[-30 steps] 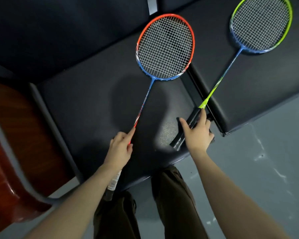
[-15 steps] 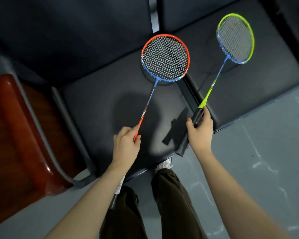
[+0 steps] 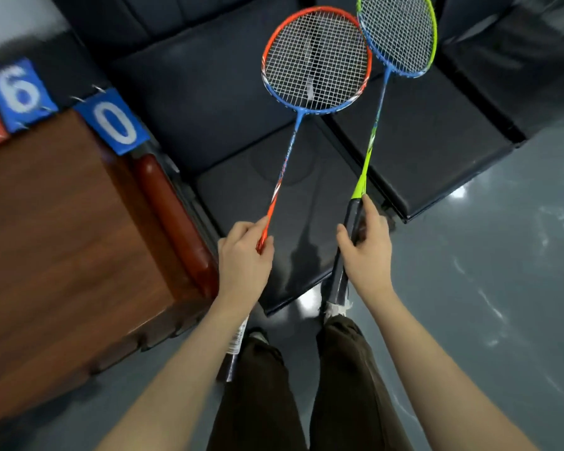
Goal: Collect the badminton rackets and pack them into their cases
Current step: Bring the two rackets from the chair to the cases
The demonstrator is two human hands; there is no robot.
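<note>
The left hand (image 3: 243,255) is closed around the handle of the red racket (image 3: 316,60), gripping at the top of the handle where the orange shaft comes out between thumb and forefinger. The rest of the handle runs back under the wrist, its labelled butt end showing below the forearm. From the grip the shaft rises up and to the right, and the orange-and-blue head hangs in the air over the dark seats (image 3: 209,92).

The right hand (image 3: 367,252) is clamped on the black handle of the green racket (image 3: 401,30), with the thumb on the left side and the forefinger lying along the right. The handle's lower end sticks out below the palm. Its yellow-green shaft climbs up and slightly right from the fist. Its head sits just beside the red racket's head, their rims overlapping at the upper right.

A wooden table (image 3: 62,239) with blue number cards (image 3: 111,120) stands to the left.
</note>
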